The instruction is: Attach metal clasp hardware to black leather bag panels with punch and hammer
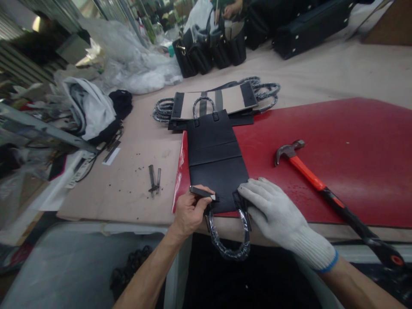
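Observation:
My bare left hand pinches a short dark metal punch, its bright end at the near part of a black bag panel. That panel lies flat and bears a plastic-wrapped handle at each end; the near handle hangs over the table's front edge. In a white knit glove, my right hand rests on the panel's near right edge, fingers stretched out and pressing flat. Right of it, a claw hammer with an orange and black grip lies on a red mat.
Two metal punches and small black bits lie left of the panel. Behind it is a stack of beige-backed panels with wrapped handles. Black bags, clear plastic and another person's hand are at the back.

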Motion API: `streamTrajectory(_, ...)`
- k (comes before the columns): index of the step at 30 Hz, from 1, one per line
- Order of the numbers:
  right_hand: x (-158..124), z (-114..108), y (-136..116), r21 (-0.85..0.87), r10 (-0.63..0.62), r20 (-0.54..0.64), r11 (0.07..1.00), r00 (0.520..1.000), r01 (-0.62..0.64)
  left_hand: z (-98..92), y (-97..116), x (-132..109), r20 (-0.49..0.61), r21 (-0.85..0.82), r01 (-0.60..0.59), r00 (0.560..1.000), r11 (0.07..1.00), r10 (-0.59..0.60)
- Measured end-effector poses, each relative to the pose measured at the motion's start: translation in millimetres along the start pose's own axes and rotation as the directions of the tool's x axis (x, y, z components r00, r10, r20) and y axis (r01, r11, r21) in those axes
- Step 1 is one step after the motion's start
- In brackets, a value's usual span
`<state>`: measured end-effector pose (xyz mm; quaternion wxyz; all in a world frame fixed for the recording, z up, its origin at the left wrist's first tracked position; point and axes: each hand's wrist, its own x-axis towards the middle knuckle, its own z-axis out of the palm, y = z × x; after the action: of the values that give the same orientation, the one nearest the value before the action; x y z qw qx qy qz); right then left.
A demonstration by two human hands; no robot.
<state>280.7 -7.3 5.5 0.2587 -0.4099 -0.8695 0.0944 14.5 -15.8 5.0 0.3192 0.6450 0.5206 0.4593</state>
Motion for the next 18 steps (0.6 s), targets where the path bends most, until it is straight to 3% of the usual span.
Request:
streamTrajectory(5,-1.3,2.0,1.4,-0.003,-0.003,0.008,1.0,1.0,0.003,2.6,6.1,2.1,0.015,0.133,-0.144,0.99,0.981,0.143)
streamTrajectory(18,1.5,-1.9,-1.4,0.063,0.019,-0.005,0.998,1.0,-0.019,11.4,5.9,-0.1,-0.003,0.227,-0.227,0.972,0.947,0.233)
